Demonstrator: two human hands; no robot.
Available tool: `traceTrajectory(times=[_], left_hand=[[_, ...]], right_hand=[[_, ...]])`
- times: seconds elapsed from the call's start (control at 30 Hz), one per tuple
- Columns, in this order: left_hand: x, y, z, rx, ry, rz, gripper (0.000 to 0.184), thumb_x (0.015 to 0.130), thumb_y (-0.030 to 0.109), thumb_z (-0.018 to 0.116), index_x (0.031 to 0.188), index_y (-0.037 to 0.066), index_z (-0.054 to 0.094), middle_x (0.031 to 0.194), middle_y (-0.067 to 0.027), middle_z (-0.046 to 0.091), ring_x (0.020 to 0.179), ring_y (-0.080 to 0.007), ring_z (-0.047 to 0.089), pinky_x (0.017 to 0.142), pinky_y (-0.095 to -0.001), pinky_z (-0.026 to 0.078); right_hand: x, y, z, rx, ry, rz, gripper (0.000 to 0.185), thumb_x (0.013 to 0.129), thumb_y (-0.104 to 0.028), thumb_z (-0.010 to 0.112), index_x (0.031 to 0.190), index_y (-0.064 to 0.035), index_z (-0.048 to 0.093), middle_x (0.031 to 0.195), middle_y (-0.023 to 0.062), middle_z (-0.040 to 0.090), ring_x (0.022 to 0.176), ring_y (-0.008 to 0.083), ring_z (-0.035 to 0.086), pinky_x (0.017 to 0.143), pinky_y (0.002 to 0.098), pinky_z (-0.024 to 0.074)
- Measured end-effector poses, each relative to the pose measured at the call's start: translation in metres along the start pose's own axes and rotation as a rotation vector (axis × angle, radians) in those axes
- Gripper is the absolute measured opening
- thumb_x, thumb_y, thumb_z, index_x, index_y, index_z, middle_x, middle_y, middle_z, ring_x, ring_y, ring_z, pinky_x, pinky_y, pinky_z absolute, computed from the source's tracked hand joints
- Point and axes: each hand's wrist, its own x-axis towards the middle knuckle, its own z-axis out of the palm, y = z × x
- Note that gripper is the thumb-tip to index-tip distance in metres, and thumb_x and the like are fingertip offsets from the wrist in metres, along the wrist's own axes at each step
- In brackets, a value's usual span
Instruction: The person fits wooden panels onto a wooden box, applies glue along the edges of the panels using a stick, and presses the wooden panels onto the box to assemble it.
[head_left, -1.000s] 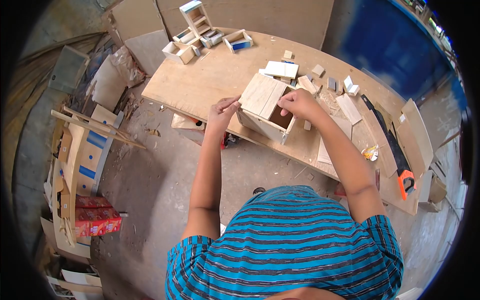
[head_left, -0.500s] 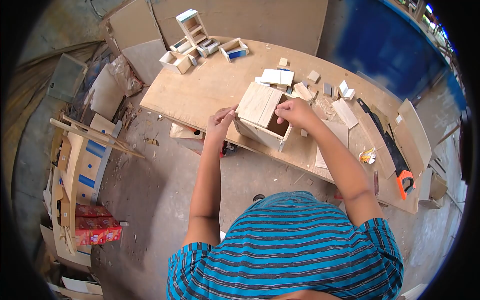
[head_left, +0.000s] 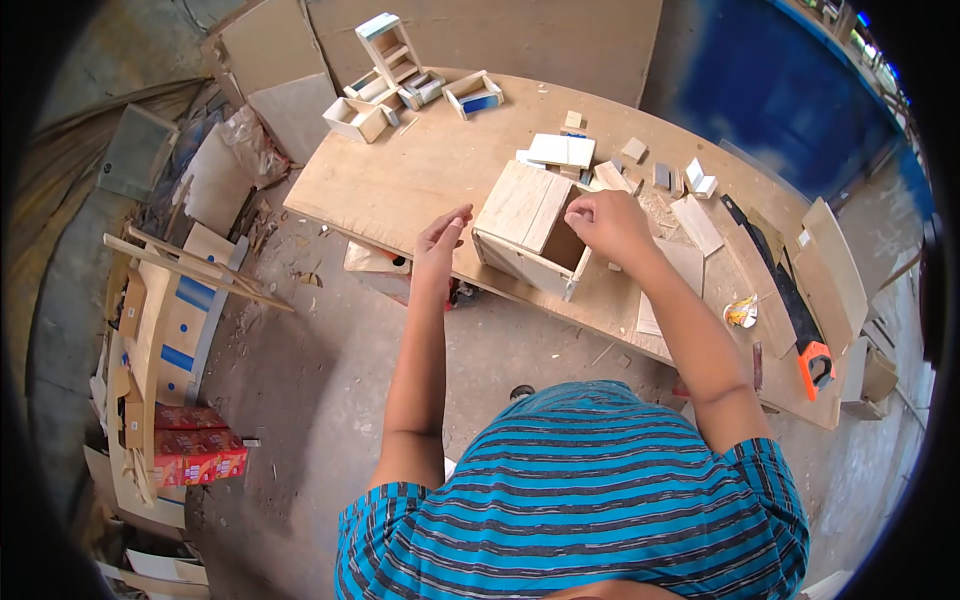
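Wooden box (head_left: 522, 225) looks mostly together, one part left uncovered; left hand (head_left: 440, 240) half-open beside it, seemingly empty. Right hand (head_left: 609, 224) curled by the opening; can't tell if it's holding anything.

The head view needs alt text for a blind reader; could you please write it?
A wooden box, its top partly open, sits on a workbench between a person's left hand and right hand. Wood pieces and a saw lie to the right.
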Motion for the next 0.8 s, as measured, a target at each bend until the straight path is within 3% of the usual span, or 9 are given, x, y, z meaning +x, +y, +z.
traceTrajectory(times=[0.17, 0.27, 0.37, 0.67, 0.8], left_hand=[[0.001, -0.006, -0.001, 0.011, -0.009, 0.099, 0.026, 0.091, 0.016, 0.059, 0.112, 0.003, 0.067, 0.112, -0.0083, 0.064, 0.105, -0.0143, 0.057, 0.089, -0.0281, 0.043], [0.002, -0.003, 0.003, 0.018, 0.02, 0.116, 0.022, 0.089, 0.012, 0.062, 0.107, 0.0, 0.069, 0.109, -0.0086, 0.063, 0.102, -0.015, 0.058, 0.089, -0.0276, 0.044], [0.004, -0.006, 0.005, 0.005, 0.02, 0.126, 0.021, 0.087, 0.009, 0.064, 0.105, 0.0, 0.069, 0.107, -0.0087, 0.063, 0.098, -0.0146, 0.059, 0.086, -0.0265, 0.045], [0.008, -0.015, 0.004, 0.023, 0.035, 0.138, 0.021, 0.084, 0.007, 0.066, 0.103, -0.001, 0.069, 0.106, -0.0089, 0.063, 0.096, -0.0146, 0.059, 0.084, -0.0259, 0.046], [0.006, -0.01, 0.006, 0.012, 0.028, 0.117, 0.021, 0.084, 0.007, 0.066, 0.103, -0.002, 0.069, 0.106, -0.0091, 0.063, 0.097, -0.015, 0.059, 0.086, -0.0261, 0.045]], right_hand=[[-0.003, -0.001, -0.002, -0.042, 0.07, -0.186, 0.022, 0.074, -0.014, 0.064, 0.095, -0.0113, 0.072, 0.082, 0.0066, 0.067, 0.079, 0.0254, 0.064, 0.072, 0.0374, 0.0516], [-0.001, 0.006, 0.005, -0.145, 0.145, -0.336, 0.028, 0.072, -0.012, 0.067, 0.099, -0.0118, 0.07, 0.095, 0.0056, 0.066, 0.089, 0.0241, 0.061, 0.076, 0.0367, 0.0509], [-0.002, 0.004, 0.003, -0.182, 0.154, -0.317, 0.028, 0.072, -0.009, 0.066, 0.099, -0.012, 0.07, 0.101, 0.0062, 0.065, 0.097, 0.0247, 0.059, 0.081, 0.0365, 0.0503], [-0.002, 0.021, -0.001, -0.072, 0.267, -0.291, 0.026, 0.071, -0.008, 0.066, 0.096, -0.0119, 0.07, 0.101, 0.0061, 0.065, 0.1, 0.0255, 0.058, 0.086, 0.0371, 0.0487], [-0.005, 0.022, 0.006, -0.085, 0.306, -0.44, 0.025, 0.07, -0.009, 0.07, 0.095, -0.0112, 0.07, 0.098, 0.0039, 0.065, 0.095, 0.0244, 0.058, 0.085, 0.0372, 0.0479]])
